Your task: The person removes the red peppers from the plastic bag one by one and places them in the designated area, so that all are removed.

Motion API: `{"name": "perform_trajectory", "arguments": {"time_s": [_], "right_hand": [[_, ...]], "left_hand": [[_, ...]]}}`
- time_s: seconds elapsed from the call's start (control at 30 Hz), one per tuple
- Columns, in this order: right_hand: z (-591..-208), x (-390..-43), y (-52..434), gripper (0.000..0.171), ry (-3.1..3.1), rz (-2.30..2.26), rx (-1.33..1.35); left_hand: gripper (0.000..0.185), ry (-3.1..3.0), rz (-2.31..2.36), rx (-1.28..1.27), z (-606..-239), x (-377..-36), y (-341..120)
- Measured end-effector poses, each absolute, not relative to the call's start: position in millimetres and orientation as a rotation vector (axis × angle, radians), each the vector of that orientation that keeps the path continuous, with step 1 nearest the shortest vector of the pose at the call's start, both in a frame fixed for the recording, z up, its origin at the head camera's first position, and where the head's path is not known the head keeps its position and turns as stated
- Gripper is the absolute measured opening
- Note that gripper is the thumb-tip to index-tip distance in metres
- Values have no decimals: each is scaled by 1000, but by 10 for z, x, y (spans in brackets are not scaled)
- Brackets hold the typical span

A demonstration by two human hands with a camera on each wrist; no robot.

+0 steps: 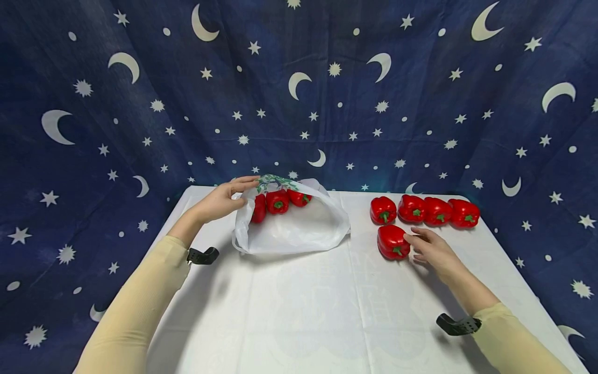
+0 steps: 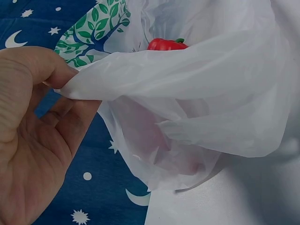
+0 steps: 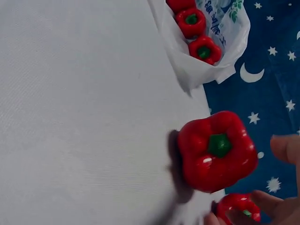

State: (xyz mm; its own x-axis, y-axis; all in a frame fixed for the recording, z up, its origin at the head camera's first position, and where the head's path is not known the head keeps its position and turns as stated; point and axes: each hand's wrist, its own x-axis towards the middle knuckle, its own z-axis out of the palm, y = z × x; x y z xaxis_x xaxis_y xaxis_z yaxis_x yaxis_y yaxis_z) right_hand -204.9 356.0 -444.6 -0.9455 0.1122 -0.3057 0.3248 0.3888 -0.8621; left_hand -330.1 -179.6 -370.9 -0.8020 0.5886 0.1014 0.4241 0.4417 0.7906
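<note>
Left hand (image 1: 220, 201) pinches rim of white plastic bag (image 1: 294, 236), thumb against fingers. Right hand (image 1: 433, 250) loosely spread, gripping nothing, right beside front red pepper (image 1: 392, 242) on counter (image 1: 303, 317); contact unclear. Four more peppers (image 1: 437, 211) behind it, three inside bag. Bag printed with green-leafed tree (image 2: 96, 30); blue lettering (image 3: 214, 21) crumpled, unreadable.

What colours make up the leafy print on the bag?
The leafy print on the bag is green and dark blue, best seen in the left wrist view.
</note>
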Motion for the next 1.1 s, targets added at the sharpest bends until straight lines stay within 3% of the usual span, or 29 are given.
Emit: {"name": "perform_trajectory", "arguments": {"time_s": [0.23, 0.5, 0.9, 1.1], "right_hand": [[-4217, -2000, 3403, 75, 2767, -1565, 281], [-4029, -2041, 2878, 64, 2672, -1613, -67], [-4186, -2369, 1983, 56, 2391, -1561, -468], [-4344, -2658, 1600, 64, 2332, -1561, -402]], "left_hand": [[54, 2513, 1333, 862, -3690, -3294, -1793], [55, 2511, 1400, 868, -3674, -3312, -1791], [55, 2505, 1316, 813, -3645, -3275, -1772], [56, 2491, 1311, 821, -3627, -3285, -1760]]}}
